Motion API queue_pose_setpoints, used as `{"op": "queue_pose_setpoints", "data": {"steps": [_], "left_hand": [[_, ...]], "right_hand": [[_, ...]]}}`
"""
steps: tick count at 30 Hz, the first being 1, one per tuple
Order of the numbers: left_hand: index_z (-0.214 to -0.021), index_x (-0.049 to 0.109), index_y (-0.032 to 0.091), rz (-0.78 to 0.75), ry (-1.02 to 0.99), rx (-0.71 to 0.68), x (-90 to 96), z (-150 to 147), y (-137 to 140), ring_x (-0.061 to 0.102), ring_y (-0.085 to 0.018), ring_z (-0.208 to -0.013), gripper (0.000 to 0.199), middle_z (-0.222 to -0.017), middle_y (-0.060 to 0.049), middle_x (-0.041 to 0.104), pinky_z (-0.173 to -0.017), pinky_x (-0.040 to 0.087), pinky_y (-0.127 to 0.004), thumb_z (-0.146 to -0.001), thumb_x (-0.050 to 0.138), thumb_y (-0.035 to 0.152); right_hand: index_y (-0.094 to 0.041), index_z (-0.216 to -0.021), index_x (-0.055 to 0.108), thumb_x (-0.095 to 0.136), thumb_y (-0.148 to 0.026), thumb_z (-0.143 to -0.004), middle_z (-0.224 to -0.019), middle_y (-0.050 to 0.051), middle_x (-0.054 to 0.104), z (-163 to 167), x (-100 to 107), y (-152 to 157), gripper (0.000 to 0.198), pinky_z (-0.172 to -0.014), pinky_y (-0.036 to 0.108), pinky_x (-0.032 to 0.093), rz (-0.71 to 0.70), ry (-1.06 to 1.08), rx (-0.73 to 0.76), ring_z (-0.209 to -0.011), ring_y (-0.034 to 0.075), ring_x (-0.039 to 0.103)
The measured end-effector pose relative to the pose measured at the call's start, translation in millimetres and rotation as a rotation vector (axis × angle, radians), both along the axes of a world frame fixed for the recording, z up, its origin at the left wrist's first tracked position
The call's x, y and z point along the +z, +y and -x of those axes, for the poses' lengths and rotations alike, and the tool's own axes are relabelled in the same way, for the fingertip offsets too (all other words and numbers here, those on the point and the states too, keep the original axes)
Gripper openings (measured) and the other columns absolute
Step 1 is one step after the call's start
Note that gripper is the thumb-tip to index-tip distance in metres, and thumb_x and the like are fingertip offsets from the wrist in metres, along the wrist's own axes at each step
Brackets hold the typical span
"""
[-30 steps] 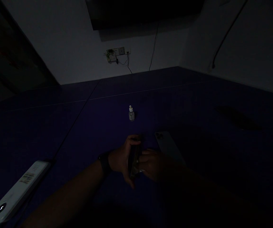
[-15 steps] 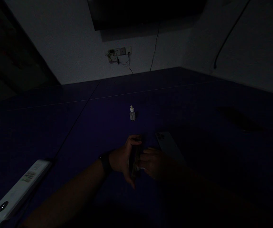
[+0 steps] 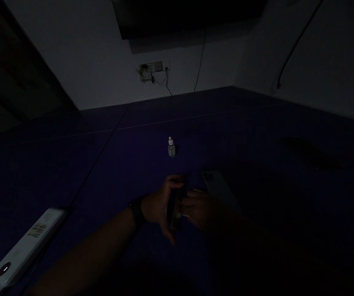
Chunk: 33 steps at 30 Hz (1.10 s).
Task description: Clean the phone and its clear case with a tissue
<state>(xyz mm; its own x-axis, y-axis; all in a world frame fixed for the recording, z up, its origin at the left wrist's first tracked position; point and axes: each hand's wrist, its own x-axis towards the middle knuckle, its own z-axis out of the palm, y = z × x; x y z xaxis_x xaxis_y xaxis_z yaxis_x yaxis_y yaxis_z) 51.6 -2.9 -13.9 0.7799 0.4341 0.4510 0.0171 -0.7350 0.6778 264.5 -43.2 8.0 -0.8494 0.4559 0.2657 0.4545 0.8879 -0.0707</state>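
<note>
In the dim light my left hand (image 3: 160,205), with a dark band on its wrist, grips a dark, flat, narrow object (image 3: 174,207) between thumb and fingers. The object stands tilted on edge, and its kind is too dark to make out. My right hand (image 3: 197,207) has its fingers bent against the object's right side. A small whitish bit (image 3: 179,215) shows at those fingertips; I cannot tell what it is. Beyond the hands a small dropper bottle (image 3: 171,149) with a white top stands upright. A phone (image 3: 220,189) lies camera side up, partly behind my right hand.
A white power strip (image 3: 28,244) lies on the purple table (image 3: 127,164) at the left. Another dark flat thing (image 3: 312,153) lies far right. On the back wall are sockets with cables (image 3: 153,70), below a dark screen (image 3: 189,16).
My right hand's fingers have shifted slightly and look more curled against the dark object. My left hand stays in place. The picture is a little darker.
</note>
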Motion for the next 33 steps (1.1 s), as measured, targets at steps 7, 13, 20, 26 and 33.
{"op": "queue_pose_setpoints", "data": {"steps": [7,13,20,26,33], "left_hand": [[-0.136,0.017,0.030,0.044,-0.028,-0.011,-0.1,1.3,-3.3,0.030,-0.044,-0.135,0.141,-0.138,-0.016,0.024,-0.111,0.029,-0.062,-0.021,0.081,0.083],[-0.139,0.017,0.032,-0.007,-0.056,-0.031,-4.6,0.4,0.0,0.028,-0.044,-0.136,0.142,-0.137,-0.014,0.025,-0.112,0.024,-0.063,-0.023,0.082,0.083],[-0.138,0.017,0.032,0.004,-0.059,-0.033,-4.4,1.4,-0.2,0.032,-0.043,-0.134,0.142,-0.138,-0.014,0.025,-0.112,0.026,-0.063,-0.022,0.081,0.083],[-0.137,0.019,0.030,0.023,-0.039,-0.020,0.0,0.5,-3.1,0.030,-0.045,-0.136,0.139,-0.137,-0.015,0.026,-0.112,0.026,-0.064,-0.025,0.082,0.082],[-0.138,0.019,0.031,0.034,-0.054,-0.019,1.4,1.1,-3.6,0.031,-0.043,-0.135,0.140,-0.137,-0.014,0.025,-0.112,0.027,-0.063,-0.024,0.083,0.081]], "right_hand": [[-0.019,-0.099,0.072,0.057,-0.017,-0.095,-0.091,0.007,0.071,-1.2,-0.5,12.0,0.016,-0.075,0.035,0.035,0.009,-0.019,-0.157,-0.082,0.021,0.057],[-0.023,-0.096,0.071,0.060,-0.019,-0.094,-0.097,0.002,0.073,-0.8,2.0,0.0,0.012,-0.075,0.034,0.034,0.017,-0.010,0.029,-0.085,0.019,0.057],[-0.020,-0.099,0.072,0.061,-0.019,-0.093,-0.091,0.005,0.072,-0.6,0.8,7.8,0.013,-0.074,0.036,0.031,-0.051,-0.013,-0.177,-0.081,0.021,0.056],[-0.024,-0.095,0.072,0.062,-0.024,-0.093,-0.086,0.002,0.071,1.2,1.8,-2.2,0.009,-0.070,0.034,0.030,-0.039,-0.029,-0.032,-0.079,0.019,0.056],[-0.020,-0.103,0.072,0.059,-0.020,-0.094,-0.093,0.006,0.071,-0.5,-1.6,4.2,0.016,-0.073,0.034,0.035,-0.027,-0.045,-0.185,-0.081,0.020,0.059]]}}
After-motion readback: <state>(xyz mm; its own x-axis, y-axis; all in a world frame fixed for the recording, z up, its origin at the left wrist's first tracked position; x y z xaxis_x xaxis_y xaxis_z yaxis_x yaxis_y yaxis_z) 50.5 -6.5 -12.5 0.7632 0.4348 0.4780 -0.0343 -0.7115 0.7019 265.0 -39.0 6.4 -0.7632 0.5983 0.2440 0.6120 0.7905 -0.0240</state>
